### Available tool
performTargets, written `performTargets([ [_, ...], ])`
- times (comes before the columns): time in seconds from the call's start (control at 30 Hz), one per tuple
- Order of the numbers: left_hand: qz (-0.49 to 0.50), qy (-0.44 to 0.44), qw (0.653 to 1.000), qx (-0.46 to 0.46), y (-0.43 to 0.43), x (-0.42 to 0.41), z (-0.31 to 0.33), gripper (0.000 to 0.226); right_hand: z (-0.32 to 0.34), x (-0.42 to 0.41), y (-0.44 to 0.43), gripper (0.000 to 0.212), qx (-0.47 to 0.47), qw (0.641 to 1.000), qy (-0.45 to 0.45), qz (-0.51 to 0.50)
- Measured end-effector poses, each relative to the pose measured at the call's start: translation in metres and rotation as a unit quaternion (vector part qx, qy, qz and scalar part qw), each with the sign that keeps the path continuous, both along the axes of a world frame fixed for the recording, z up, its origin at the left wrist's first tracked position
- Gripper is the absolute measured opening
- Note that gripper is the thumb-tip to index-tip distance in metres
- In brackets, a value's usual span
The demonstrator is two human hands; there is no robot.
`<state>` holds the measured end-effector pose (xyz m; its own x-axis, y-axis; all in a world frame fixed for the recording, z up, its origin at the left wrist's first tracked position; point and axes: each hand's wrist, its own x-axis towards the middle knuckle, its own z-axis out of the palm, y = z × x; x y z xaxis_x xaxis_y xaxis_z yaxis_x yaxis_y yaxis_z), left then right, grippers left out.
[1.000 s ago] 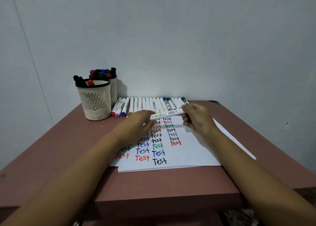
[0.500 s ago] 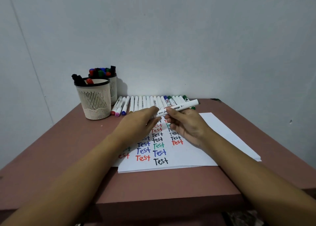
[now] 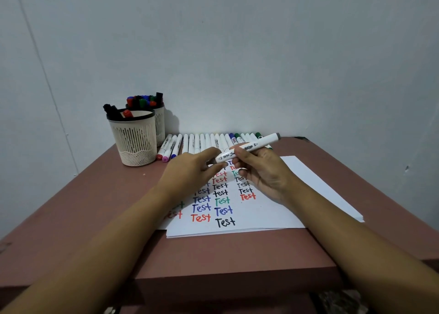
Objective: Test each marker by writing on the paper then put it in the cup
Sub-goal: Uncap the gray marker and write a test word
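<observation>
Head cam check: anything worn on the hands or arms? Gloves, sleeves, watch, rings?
Nothing worn that shows. The left hand and right hand are bare, with no gloves or rings. The left forearm and right forearm are bare to the frame edge, with no sleeves, watch or wristbands.

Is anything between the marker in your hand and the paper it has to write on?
Yes: its grey cap is on, pinched by the left hand. The right hand holds the marker above the paper; nothing else lies between.
</observation>
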<state>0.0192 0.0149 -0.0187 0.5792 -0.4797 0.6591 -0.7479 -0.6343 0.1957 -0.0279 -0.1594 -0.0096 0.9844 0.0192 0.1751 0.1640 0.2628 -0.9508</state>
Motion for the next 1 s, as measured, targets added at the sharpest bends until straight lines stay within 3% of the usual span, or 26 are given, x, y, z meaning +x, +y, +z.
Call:
performTargets([
  [0.17,0.021,0.137,0.990,-0.026,0.000,0.002,0.004,0.041,0.006,-0.002,-0.001,0.010,0.085,0.994,0.020,-0.071],
  [0.27,0.021,0.204,0.976,-0.079,0.002,0.004,0.004,0.022,0.009,-0.005,-0.004,0.009,0.162,0.983,0.046,-0.077],
  [0.4,0.021,0.251,0.960,-0.121,0.003,0.004,0.003,0.026,0.008,-0.011,-0.004,0.020,0.153,0.983,0.060,-0.078],
  [0.6,0.036,0.266,0.955,-0.124,0.006,0.008,0.000,0.029,0.009,-0.012,-0.005,0.030,-0.001,0.991,0.031,-0.133],
  [0.83,0.040,0.273,0.955,-0.105,0.008,0.010,-0.004,0.032,0.004,-0.026,0.007,0.043,-0.098,0.984,0.053,-0.141],
  [1.0,0.049,0.272,0.959,-0.061,0.008,0.009,-0.002,0.029,-0.006,-0.034,0.007,0.034,-0.153,0.964,0.063,-0.208],
])
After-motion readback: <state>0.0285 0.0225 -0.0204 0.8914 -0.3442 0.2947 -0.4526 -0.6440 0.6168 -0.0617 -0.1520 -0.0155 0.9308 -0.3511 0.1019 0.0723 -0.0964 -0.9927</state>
